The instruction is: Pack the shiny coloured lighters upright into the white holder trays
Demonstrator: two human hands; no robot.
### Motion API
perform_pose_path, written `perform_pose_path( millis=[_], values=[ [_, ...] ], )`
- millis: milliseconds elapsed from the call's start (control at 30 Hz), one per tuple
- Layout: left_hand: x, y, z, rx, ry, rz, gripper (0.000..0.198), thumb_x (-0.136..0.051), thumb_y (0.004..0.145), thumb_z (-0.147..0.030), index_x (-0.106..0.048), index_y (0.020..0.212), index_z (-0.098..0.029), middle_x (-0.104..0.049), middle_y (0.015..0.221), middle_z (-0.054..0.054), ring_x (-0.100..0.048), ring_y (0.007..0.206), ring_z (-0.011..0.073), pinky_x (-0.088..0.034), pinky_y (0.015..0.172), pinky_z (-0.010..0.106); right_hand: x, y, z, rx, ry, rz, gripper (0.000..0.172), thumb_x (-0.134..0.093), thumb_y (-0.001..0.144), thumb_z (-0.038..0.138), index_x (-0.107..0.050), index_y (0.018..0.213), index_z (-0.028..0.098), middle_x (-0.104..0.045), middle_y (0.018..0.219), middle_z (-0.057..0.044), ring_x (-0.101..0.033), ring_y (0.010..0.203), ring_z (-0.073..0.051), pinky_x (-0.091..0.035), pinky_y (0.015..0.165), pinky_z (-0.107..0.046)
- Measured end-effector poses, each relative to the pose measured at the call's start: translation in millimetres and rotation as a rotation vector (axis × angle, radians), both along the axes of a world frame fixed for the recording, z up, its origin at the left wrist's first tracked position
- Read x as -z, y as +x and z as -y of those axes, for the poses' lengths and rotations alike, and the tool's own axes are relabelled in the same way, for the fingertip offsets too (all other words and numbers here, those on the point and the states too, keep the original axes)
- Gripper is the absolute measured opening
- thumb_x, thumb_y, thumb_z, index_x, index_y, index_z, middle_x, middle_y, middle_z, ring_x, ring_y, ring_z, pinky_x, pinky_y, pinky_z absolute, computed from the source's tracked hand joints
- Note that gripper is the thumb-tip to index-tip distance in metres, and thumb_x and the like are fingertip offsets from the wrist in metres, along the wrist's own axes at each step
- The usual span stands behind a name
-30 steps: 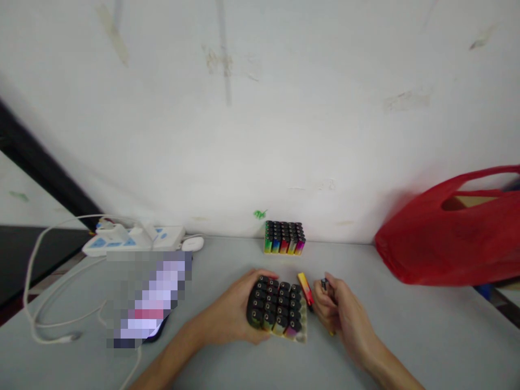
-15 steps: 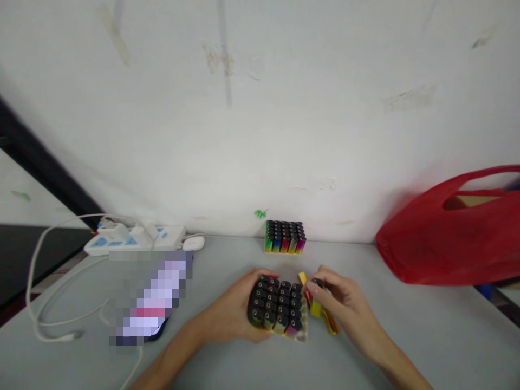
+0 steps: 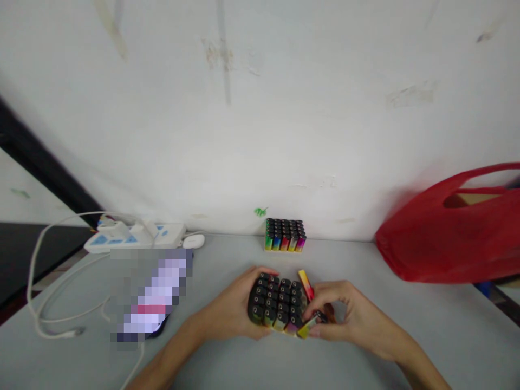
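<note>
My left hand [image 3: 233, 306] is wrapped round the left side of a tray packed with black-topped lighters [image 3: 278, 303]. At the tray's front right corner, my right hand [image 3: 345, 314] pinches a yellow lighter [image 3: 309, 326], which is tilted with its black top toward the right. A yellow and red lighter [image 3: 305, 284] lies on the table just behind my right fingers. Another orange-brown one [image 3: 330, 312] shows partly between them. The right edge of the tray is partly hidden by my fingers.
A second block of coloured lighters [image 3: 285, 235] stands against the wall. On the left are a power strip [image 3: 174, 235] with white cables, a white earphone case [image 3: 194, 241] and a blurred phone [image 3: 156, 295]. A red bag [image 3: 442, 238] sits at the right.
My right hand has turned and moved down, and the yellow lighter in it now lies tilted at the tray's front right corner. My left hand and the tray have barely moved.
</note>
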State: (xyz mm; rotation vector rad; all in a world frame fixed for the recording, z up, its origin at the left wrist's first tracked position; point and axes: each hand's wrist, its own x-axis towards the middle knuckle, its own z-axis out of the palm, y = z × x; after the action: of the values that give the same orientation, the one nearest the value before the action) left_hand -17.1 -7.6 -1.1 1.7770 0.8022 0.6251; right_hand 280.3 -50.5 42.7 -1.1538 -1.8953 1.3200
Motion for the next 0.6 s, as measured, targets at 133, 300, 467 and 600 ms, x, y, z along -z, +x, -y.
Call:
perform_pose_path(
  millis=[133, 300, 467, 600],
  values=[
    [-3.1, 1.0, 0.3, -0.011, -0.002, -0.006, 0.093, -0.095, 0.064, -0.016, -0.056, 0.149, -0.022, -0.072, 0.141, 0.012, -0.07, 0.129, 0.037, -0.055, 0.114, 0.044, -3.3, 0.5, -0.6, -0.027, 0.001, -0.03, 0.015, -0.091, 0.09, 0.043, -0.093, 0.098, 0.03, -0.081, 0.097, -0.007, -0.067, 0.086, -0.024, -0.05, 0.075, -0.034],
    [-2.9, 1.7, 0.4, -0.011, -0.011, 0.008, 0.094, -0.095, 0.065, -0.016, -0.055, 0.15, -0.023, -0.072, 0.141, 0.012, -0.069, 0.13, 0.0368, -0.055, 0.114, 0.044, -6.7, 0.8, 1.6, -0.113, -0.039, -0.062, 0.018, -0.091, 0.09, 0.043, -0.093, 0.104, 0.031, -0.083, 0.109, -0.009, -0.072, 0.102, -0.028, -0.055, 0.088, -0.04],
    [-0.6, 1.3, 0.3, 0.011, -0.043, 0.036, 0.097, -0.095, 0.066, -0.016, -0.051, 0.152, -0.023, -0.072, 0.14, 0.013, -0.07, 0.128, 0.0367, -0.057, 0.11, 0.043, -6.3, -2.2, 3.6, -0.125, -0.075, -0.019, 0.022, -0.095, 0.084, 0.045, -0.094, 0.101, 0.031, -0.083, 0.107, -0.008, -0.069, 0.09, -0.025, -0.053, 0.074, -0.034],
    [-1.1, 1.1, 0.8, 0.002, -0.04, 0.032, 0.096, -0.094, 0.066, -0.015, -0.052, 0.152, -0.023, -0.072, 0.141, 0.012, -0.07, 0.13, 0.0369, -0.056, 0.112, 0.043, -2.2, -6.0, 5.0, -0.095, -0.07, -0.015, 0.021, -0.097, 0.082, 0.045, -0.093, 0.096, 0.028, -0.08, 0.094, -0.007, -0.064, 0.081, -0.022, -0.049, 0.07, -0.033]
  ],
)
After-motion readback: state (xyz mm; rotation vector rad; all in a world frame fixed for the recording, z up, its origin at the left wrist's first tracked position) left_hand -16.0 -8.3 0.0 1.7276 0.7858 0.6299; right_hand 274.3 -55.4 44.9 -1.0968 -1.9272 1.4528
